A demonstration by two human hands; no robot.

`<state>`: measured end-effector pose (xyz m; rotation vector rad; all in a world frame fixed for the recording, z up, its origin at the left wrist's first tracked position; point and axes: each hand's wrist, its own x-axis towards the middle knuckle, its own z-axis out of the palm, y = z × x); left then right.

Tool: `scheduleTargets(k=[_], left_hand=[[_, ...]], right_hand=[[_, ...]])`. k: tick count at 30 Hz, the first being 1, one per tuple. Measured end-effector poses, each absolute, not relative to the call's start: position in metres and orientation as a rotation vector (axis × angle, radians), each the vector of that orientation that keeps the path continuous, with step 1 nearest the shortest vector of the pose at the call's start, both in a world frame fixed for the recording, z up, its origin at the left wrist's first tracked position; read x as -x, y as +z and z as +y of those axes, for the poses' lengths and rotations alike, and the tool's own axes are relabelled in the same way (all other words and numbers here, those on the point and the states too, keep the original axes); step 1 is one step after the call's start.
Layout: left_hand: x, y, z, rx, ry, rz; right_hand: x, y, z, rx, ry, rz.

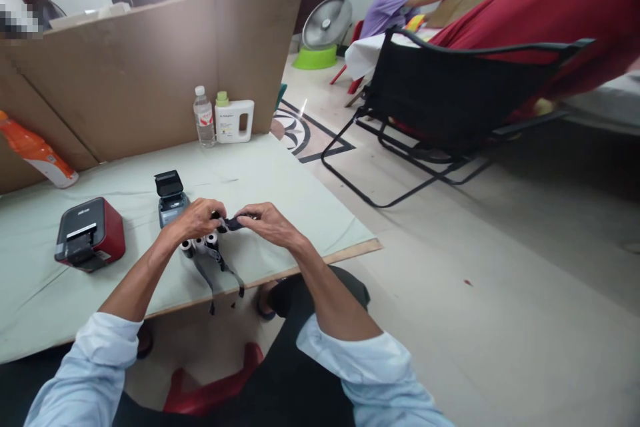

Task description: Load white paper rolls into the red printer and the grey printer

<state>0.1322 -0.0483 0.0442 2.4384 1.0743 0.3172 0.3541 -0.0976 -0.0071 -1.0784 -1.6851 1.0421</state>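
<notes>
Pinching a small black strap piece (231,222) between both hands, just above the near part of the table (300,213). Likely handling as light, soft and limp; judging by the loose grey-black strap tails (220,270) dangling past the table edge, best gripped at the stiffer dark middle, near what may be a buckle, too small to tell. Left hand (199,217) curling nearly shut, fingertips clamping the left end of the piece. Right hand (267,220) likewise folding in, thumb and fingers nipping the right end. Sitting just beneath the left hand: small white paper rolls (199,244). Lying near behind: a small open grey-blue printer (171,201); further left, a red label printer (90,232).
</notes>
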Motion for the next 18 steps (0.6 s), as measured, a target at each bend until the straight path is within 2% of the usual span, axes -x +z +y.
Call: scheduleTargets(k=[8,12,18], left_hand=[[-0.142,0.045,-0.055,-2.525,0.014,0.922],[-0.134,0.052,-0.063,-2.432,0.097,0.900],[-0.081,0.066,-0.094,-2.332,0.204,1.254]], right_hand=[[-0.370,0.001,-0.100,1.049,1.461,-1.730],[-0.367,0.000,-0.102,1.012,1.496,-1.735],[-0.364,0.001,-0.101,1.123,1.436,-1.722]])
